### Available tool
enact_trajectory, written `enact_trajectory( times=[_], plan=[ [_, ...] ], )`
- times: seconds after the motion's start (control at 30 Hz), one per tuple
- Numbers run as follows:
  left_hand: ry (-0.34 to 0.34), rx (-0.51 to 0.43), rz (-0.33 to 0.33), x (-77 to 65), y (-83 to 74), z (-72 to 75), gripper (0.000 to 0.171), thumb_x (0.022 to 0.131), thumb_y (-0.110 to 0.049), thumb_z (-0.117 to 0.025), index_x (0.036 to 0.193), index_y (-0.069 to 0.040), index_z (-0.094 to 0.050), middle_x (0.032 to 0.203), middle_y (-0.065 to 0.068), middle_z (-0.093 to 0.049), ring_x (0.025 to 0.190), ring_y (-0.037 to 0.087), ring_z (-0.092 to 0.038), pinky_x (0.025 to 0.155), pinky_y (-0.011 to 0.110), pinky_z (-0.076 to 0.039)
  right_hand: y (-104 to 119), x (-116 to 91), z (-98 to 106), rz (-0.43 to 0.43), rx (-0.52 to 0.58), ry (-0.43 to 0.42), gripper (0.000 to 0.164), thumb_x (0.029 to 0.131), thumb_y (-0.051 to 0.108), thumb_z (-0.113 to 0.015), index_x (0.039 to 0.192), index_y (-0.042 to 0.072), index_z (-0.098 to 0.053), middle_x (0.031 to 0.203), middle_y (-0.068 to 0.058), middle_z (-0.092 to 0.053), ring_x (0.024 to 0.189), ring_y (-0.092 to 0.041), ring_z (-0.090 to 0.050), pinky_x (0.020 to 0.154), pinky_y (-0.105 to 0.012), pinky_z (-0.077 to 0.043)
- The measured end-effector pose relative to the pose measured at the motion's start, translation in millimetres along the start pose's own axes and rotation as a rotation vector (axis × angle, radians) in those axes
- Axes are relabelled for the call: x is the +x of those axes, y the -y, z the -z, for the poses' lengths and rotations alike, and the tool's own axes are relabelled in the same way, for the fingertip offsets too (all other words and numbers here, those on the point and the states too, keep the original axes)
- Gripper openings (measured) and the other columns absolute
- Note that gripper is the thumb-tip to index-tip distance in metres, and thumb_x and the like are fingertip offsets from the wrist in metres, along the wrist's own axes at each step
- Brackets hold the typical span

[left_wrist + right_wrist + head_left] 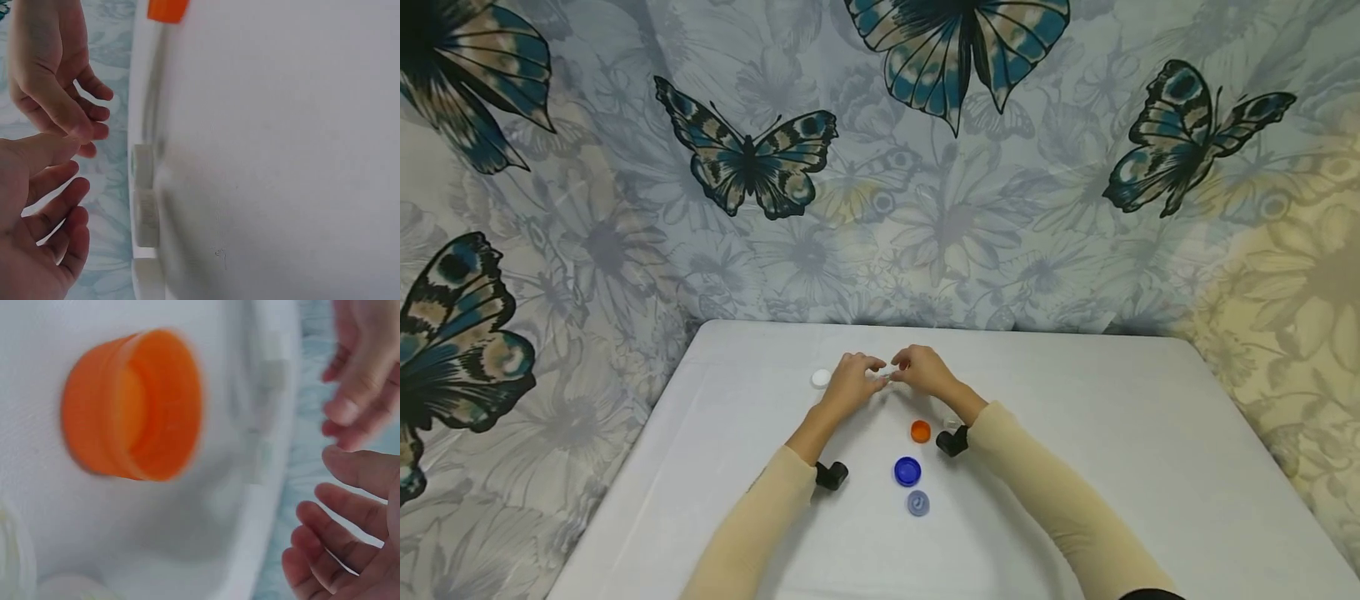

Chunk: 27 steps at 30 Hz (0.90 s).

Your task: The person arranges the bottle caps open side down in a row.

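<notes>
My left hand (850,385) and right hand (925,372) are held close together over the far part of the white table. In the left wrist view the thumb tip of the left hand (37,212) meets or nearly meets that of the right hand (50,69). Fingers are loosely bent on both hands, and no object shows between them. Just left of the left hand lies a white cap (822,379). Several white caps (147,219) line up near the table edge in the left wrist view. An orange cap (131,406) sits nearer the right forearm, its hollow side showing.
A dark blue cap (907,472) and a pale blue cap (918,503) lie between the forearms. Beside the right wrist is a partly hidden whitish cap (951,423). The white table (1075,400) meets a butterfly-patterned backdrop (820,275) behind.
</notes>
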<state>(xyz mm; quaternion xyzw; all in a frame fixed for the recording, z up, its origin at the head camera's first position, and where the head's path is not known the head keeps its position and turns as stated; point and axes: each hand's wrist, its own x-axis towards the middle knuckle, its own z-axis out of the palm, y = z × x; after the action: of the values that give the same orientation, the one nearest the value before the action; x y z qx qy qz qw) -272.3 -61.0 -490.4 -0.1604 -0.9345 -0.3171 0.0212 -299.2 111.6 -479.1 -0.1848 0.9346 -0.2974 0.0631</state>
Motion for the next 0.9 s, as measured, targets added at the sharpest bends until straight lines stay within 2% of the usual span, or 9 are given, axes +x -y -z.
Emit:
enact_trajectory(
  times=[0.13, 0.23, 0.33, 0.47, 0.67, 0.9],
  plan=[
    [-0.007, -0.094, 0.003, -18.7, -6.4, 5.9, 0.031, 0.087, -0.02, -0.073, 0.115, -0.006, -0.07, 0.105, 0.01, -0.07, 0.101, 0.027, -0.06, 0.089, 0.042, -0.05, 5.0, -17.7, 14.6, 0.047, 0.057, -0.046, 0.025, 0.088, 0.018, -0.07, 0.106, 0.0, -0.072, 0.093, -0.011, -0.068, 0.081, -0.02, -0.06, 0.07, -0.031, -0.051],
    [0.023, -0.165, 0.017, -35.6, -12.4, 7.8, 0.041, 0.087, -0.02, -0.073, 0.124, -0.005, -0.064, 0.105, 0.01, -0.07, 0.1, 0.028, -0.062, 0.088, 0.042, -0.051, 8.7, -35.5, 22.7, 0.045, 0.108, -0.05, 0.026, 0.09, 0.019, -0.069, 0.107, 0.0, -0.072, 0.09, -0.01, -0.069, 0.078, -0.018, -0.059, 0.067, -0.029, -0.049],
    [0.061, -0.206, 0.014, -51.2, -19.0, 8.4, 0.047, 0.087, -0.022, -0.074, 0.129, -0.005, -0.06, 0.106, 0.01, -0.07, 0.101, 0.027, -0.063, 0.088, 0.042, -0.052, 9.8, -54.9, 28.9, 0.033, 0.134, -0.052, 0.027, 0.09, 0.02, -0.069, 0.107, 0.0, -0.072, 0.086, -0.008, -0.068, 0.075, -0.016, -0.057, 0.066, -0.027, -0.048],
    [0.109, -0.205, 0.008, -67.6, -25.6, 7.1, 0.043, 0.086, -0.024, -0.074, 0.124, -0.006, -0.064, 0.108, 0.009, -0.07, 0.1, 0.025, -0.063, 0.086, 0.039, -0.052, 9.8, -79.4, 32.1, 0.032, 0.15, -0.062, 0.025, 0.089, 0.018, -0.07, 0.106, 0.0, -0.072, 0.084, -0.005, -0.067, 0.075, -0.014, -0.057, 0.066, -0.026, -0.049],
    [0.192, -0.194, 0.041, -88.2, -28.1, 0.5, 0.04, 0.085, -0.023, -0.076, 0.12, -0.008, -0.066, 0.105, 0.006, -0.069, 0.097, 0.022, -0.062, 0.083, 0.034, -0.051, 11.4, -109.5, 22.2, 0.074, 0.177, -0.036, 0.021, 0.088, 0.012, -0.07, 0.105, -0.001, -0.072, 0.083, -0.003, -0.068, 0.074, -0.012, -0.055, 0.064, -0.022, -0.048],
    [0.282, -0.155, 0.04, -103.8, -30.8, -7.0, 0.044, 0.08, -0.022, -0.08, 0.119, -0.007, -0.066, 0.098, 0.002, -0.068, 0.089, 0.016, -0.06, 0.079, 0.029, -0.048, 6.6, -133.2, -0.8, 0.125, 0.132, 0.056, 0.019, 0.083, 0.007, -0.073, 0.101, 0.0, -0.073, 0.08, 0.002, -0.066, 0.069, -0.004, -0.049, 0.059, -0.019, -0.043]
  ],
)
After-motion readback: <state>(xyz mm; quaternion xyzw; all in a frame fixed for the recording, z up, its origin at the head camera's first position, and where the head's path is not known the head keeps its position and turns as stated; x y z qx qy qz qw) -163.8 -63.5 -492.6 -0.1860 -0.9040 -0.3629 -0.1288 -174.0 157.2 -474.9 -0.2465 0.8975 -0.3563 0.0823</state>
